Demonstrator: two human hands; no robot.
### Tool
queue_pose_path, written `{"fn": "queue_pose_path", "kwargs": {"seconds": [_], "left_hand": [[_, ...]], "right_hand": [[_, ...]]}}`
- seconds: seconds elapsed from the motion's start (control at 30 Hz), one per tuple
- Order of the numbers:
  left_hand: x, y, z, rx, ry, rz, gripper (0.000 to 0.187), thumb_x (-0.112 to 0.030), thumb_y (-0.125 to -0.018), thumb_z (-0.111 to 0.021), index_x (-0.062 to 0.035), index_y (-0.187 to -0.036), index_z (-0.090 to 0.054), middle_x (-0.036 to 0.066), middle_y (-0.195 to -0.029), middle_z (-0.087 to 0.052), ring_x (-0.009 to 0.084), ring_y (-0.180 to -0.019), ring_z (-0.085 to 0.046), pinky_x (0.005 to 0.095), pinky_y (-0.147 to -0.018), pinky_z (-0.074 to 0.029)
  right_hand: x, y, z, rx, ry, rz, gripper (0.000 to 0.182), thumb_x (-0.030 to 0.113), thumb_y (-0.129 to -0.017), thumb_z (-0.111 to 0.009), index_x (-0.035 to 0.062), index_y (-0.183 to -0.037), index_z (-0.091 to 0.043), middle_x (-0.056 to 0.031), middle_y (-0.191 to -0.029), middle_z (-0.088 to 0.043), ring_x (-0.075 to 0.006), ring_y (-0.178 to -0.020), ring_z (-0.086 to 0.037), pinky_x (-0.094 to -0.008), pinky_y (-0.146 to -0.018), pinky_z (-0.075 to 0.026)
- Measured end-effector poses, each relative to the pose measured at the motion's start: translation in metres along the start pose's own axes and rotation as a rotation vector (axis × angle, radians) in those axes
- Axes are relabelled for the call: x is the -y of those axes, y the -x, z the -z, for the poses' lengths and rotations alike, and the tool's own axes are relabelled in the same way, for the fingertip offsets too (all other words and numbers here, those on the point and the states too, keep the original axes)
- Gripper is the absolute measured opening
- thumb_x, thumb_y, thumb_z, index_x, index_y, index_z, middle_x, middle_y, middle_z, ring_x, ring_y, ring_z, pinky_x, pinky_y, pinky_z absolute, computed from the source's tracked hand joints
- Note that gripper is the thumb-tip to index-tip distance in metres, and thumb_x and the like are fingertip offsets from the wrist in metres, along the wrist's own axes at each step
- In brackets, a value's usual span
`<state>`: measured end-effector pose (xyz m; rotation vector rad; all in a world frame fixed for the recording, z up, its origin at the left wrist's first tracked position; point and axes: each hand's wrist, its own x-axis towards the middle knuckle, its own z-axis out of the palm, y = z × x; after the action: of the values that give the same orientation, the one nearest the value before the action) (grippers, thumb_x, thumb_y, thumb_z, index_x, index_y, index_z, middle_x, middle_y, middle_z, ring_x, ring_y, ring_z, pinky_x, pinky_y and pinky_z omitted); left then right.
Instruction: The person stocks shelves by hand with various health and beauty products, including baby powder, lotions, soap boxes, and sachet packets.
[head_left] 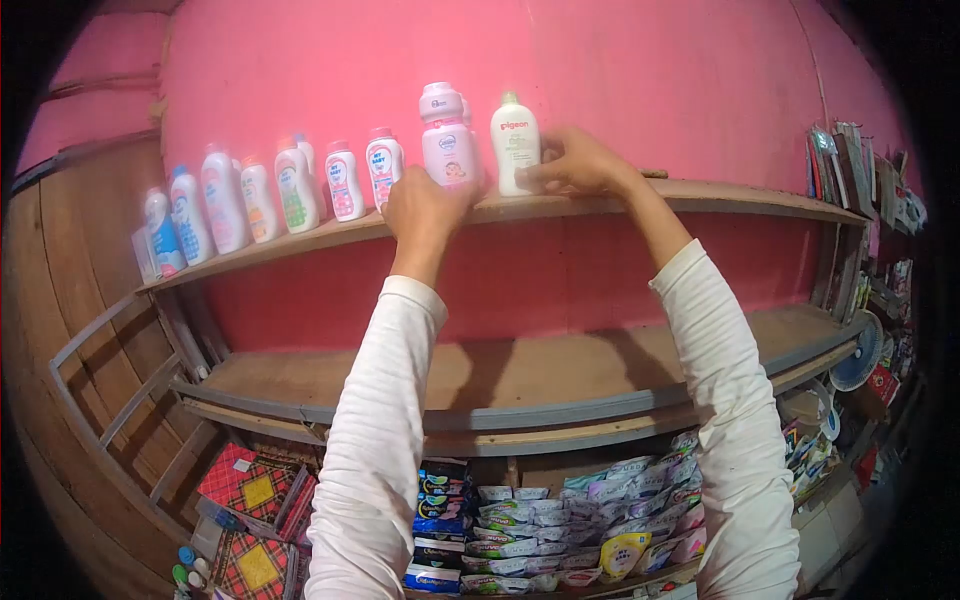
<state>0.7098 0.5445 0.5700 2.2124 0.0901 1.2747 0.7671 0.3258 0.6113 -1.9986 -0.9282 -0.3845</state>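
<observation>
My right hand [583, 163] grips a white Pigeon bottle [516, 150] by its lower right side, thumb across the front. The bottle stands upright at the upper shelf's front edge. Just left of it is a pink baby-product bottle [448, 150], with a smaller pink container [440, 102] showing above its top and more pink behind. My left hand [428, 208] is closed at the lower left of this pink bottle; its fingertips are mostly hidden. Beside that hand stands a white-and-pink My Baby bottle [382, 165], partly covered by it.
Several baby bottles [222, 200] line the left of the upper wooden shelf [700, 195]. Below is a second wooden shelf [560, 365]. Lower down are stacked packets [520, 550] and red plaid boxes [250, 485]. Books [850, 165] and a fan [858, 355] are at the right.
</observation>
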Motion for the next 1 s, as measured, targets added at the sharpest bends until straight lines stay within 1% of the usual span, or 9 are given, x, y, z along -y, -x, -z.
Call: {"fn": "queue_pose_path", "kwargs": {"seconds": [0.2,0.5,0.6,0.67,0.7,0.8,0.87,0.93,1.0], "left_hand": [[0.003,-0.005,0.002,0.051,0.010,0.000,0.059,-0.053,-0.064,-0.079,0.0002,-0.089,-0.072,0.019,-0.087,-0.072,0.0343,-0.083,-0.071,0.0432,-0.074,-0.055],[0.004,-0.005,0.000,-0.001,0.001,-0.033,0.058,-0.051,-0.065,-0.079,0.0016,-0.087,-0.073,0.021,-0.086,-0.072,0.0355,-0.082,-0.072,0.0433,-0.072,-0.055],[0.002,0.005,0.007,-0.027,0.011,-0.069,0.058,-0.050,-0.068,-0.079,0.0032,-0.090,-0.072,0.022,-0.089,-0.071,0.0364,-0.087,-0.070,0.0447,-0.077,-0.054],[0.000,0.019,0.016,-0.079,0.033,-0.126,0.060,-0.049,-0.070,-0.079,0.0045,-0.096,-0.070,0.023,-0.094,-0.070,0.0369,-0.095,-0.067,0.0462,-0.084,-0.050],[0.003,0.029,0.019,-0.130,0.047,-0.171,0.061,-0.048,-0.072,-0.079,0.0052,-0.099,-0.068,0.023,-0.098,-0.069,0.0370,-0.100,-0.064,0.0469,-0.088,-0.048],[0.022,0.081,0.034,-0.320,0.142,-0.325,0.062,-0.044,-0.078,-0.076,0.0051,-0.113,-0.062,0.022,-0.113,-0.064,0.0368,-0.113,-0.055,0.0487,-0.098,-0.040],[0.047,0.124,0.050,-0.332,0.187,-0.380,0.055,-0.038,-0.081,-0.075,0.0029,-0.116,-0.061,0.019,-0.115,-0.064,0.0358,-0.112,-0.056,0.0470,-0.096,-0.042],[0.073,0.180,0.075,-0.236,0.286,-0.349,0.038,-0.022,-0.082,-0.076,-0.0003,-0.110,-0.064,0.018,-0.109,-0.066,0.0354,-0.104,-0.060,0.0423,-0.091,-0.046],[0.112,0.245,0.085,-0.144,0.270,-0.208,0.031,-0.017,-0.082,-0.076,0.0009,-0.105,-0.067,0.016,-0.103,-0.069,0.0275,-0.098,-0.066,0.0359,-0.088,-0.050]], "right_hand": [[-0.007,0.001,-0.004,-0.060,0.063,0.057,0.041,0.018,-0.075,-0.086,-0.0037,-0.105,-0.068,-0.0054,-0.082,-0.068,-0.0106,-0.070,-0.061,-0.0271,-0.056,-0.049],[-0.003,0.002,-0.008,-0.068,0.074,0.021,0.046,0.017,-0.075,-0.086,-0.0037,-0.111,-0.068,-0.0074,-0.088,-0.071,-0.0115,-0.076,-0.064,-0.0273,-0.067,-0.052],[-0.002,0.007,-0.013,-0.125,0.126,0.068,0.052,0.018,-0.075,-0.085,-0.0048,-0.116,-0.065,-0.0122,-0.096,-0.071,-0.0168,-0.086,-0.067,-0.0295,-0.075,-0.054],[-0.003,0.013,-0.021,-0.347,0.249,0.049,0.054,0.021,-0.076,-0.084,-0.0054,-0.119,-0.063,-0.0160,-0.102,-0.070,-0.0212,-0.094,-0.067,-0.0320,-0.082,-0.054],[0.000,0.019,-0.027,-0.456,0.309,0.042,0.055,0.022,-0.077,-0.083,-0.0056,-0.120,-0.062,-0.0179,-0.106,-0.069,-0.0233,-0.099,-0.067,-0.0332,-0.085,-0.054],[0.017,0.061,-0.045,-0.687,0.413,0.257,0.054,0.025,-0.080,-0.080,-0.0062,-0.120,-0.061,-0.0210,-0.111,-0.067,-0.0269,-0.106,-0.065,-0.0369,-0.090,-0.053],[0.021,0.094,-0.064,-0.690,0.221,0.330,0.050,0.023,-0.081,-0.079,-0.0051,-0.118,-0.062,-0.0198,-0.110,-0.068,-0.0262,-0.104,-0.066,-0.0362,-0.090,-0.052],[0.023,0.130,-0.089,-0.632,0.101,0.382,0.042,0.020,-0.082,-0.077,-0.0034,-0.114,-0.064,-0.0167,-0.108,-0.068,-0.0235,-0.102,-0.066,-0.0343,-0.090,-0.052],[0.028,0.171,-0.118,-0.477,-0.034,0.362,0.032,0.015,-0.085,-0.075,-0.0015,-0.110,-0.065,-0.0115,-0.104,-0.069,-0.0182,-0.099,-0.065,-0.0314,-0.089,-0.051]]}}
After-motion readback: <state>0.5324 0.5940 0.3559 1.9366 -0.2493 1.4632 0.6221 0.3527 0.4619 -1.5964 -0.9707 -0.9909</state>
